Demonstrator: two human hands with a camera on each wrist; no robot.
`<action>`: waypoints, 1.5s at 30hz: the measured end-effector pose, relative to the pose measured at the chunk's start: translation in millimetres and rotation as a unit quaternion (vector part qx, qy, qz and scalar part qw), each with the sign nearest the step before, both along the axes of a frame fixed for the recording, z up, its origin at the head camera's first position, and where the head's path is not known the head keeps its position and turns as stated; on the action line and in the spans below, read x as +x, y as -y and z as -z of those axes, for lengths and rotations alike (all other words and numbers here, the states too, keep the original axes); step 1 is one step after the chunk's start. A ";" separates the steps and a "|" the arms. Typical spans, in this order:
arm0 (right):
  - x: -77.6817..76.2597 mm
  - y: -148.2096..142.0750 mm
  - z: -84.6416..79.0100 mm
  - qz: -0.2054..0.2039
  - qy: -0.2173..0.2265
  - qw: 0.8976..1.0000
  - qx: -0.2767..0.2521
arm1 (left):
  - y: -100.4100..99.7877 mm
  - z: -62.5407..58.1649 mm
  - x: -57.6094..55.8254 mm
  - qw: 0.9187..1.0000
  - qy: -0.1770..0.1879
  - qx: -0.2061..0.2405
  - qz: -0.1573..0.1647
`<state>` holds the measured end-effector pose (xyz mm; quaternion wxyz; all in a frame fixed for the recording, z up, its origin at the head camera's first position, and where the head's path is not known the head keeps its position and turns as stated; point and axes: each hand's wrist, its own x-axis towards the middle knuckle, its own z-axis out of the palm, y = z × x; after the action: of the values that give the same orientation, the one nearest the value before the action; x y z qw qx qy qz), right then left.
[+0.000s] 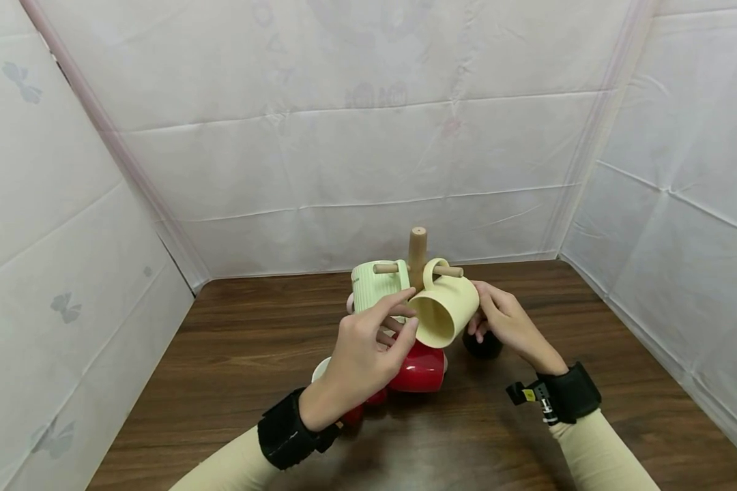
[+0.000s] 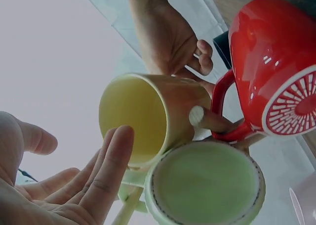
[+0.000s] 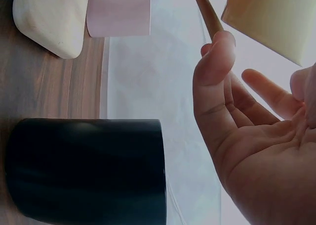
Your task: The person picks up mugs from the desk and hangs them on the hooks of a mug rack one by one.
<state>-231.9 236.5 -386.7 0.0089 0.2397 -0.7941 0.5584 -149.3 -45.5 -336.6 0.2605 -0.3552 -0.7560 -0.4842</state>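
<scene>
A pale yellow mug (image 1: 457, 303) hangs by its handle from a peg of a wooden mug tree (image 1: 417, 256), its mouth tipped toward the front left. My left hand (image 1: 362, 348) is at the mug's mouth, fingers extended; in the left wrist view its fingertips overlap the rim. Beside the mug's base end is my right hand (image 1: 506, 317), fingers loosely bent and nothing in its palm in the right wrist view. A light green ribbed mug (image 1: 366, 290) hangs on the neighbouring peg. Lower down, a red mug (image 2: 276, 47) hangs by its handle too.
A black mug (image 3: 89, 170) stands on the wooden table (image 1: 252, 341) below my right hand. Behind the tree's pale base (image 3: 52, 17) is a pink mug (image 3: 118, 15). A white rim (image 1: 319, 369) shows partly behind my left wrist. White sheeting (image 1: 344, 164) walls the back and sides.
</scene>
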 end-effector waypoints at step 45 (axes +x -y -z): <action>-17.3 17.9 24.2 0.066 -0.122 0.987 0.077 | 29.2 -16.7 -56.8 0.985 -0.076 0.007 -0.157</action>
<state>-249.2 218.6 -410.9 0.1239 0.2535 -0.8418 0.4602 -206.1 -74.7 -319.8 0.3924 -0.2663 -0.7767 -0.4146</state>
